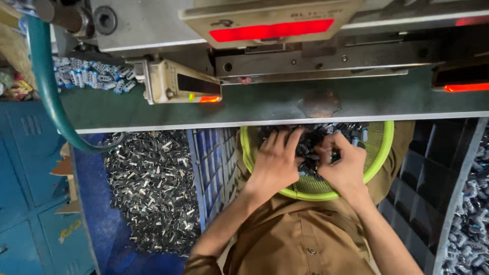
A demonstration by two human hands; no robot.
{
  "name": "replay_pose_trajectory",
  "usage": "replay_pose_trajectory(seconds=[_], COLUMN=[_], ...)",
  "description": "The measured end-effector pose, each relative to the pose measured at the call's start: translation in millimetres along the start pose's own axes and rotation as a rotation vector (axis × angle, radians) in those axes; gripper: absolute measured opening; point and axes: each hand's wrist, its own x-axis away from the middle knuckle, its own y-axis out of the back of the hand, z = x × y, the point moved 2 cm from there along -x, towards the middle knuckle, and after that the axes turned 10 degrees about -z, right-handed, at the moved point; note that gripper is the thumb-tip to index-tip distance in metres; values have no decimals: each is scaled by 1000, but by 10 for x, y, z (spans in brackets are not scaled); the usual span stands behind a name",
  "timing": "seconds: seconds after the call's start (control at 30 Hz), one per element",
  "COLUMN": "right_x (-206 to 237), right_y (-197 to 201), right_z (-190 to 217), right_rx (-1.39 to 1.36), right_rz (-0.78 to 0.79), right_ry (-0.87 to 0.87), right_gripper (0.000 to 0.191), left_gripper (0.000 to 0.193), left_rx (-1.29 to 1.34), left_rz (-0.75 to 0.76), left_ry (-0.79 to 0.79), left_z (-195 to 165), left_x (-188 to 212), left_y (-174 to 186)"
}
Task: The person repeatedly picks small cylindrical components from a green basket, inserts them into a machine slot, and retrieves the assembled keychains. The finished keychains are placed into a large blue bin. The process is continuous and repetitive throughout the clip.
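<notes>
A brown shirt [300,239] fills the foreground; the green machine ledge [265,104] overhangs the lime basket [379,153]. Left hand [275,165] spreads flat on small dark parts [308,142]; right hand [344,168] curls, pinching some (grip partly hidden).

One view only, from a head-worn camera looking steeply down over the person's chest at close range. The picture reads inverted: the torso fills the bottom edge and the machine bench [285,104] crosses above. Left hand [276,164] and right hand [345,168] sit centre frame inside the green basket [379,153]. No second view shares the scene.
</notes>
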Motion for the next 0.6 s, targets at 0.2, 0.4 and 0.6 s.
replay_pose_trajectory(seconds=[0.2,0.4,0.6], right_x=[-166,-283,-180], right_y=[67,172,432], right_z=[116,192,183], right_rx=[162,319,80], right_rz=[90,97,48], right_ry=[-35,9,-58], right_gripper=[28,35,29], left_gripper=[55,25,5], left_rx=[-144,-223,-66], left_rz=[138,58,-160], left_ry=[-42,-163,-82], left_z=[56,99,156], left_x=[-253,-369,-49], left_y=[-566,-922,-412])
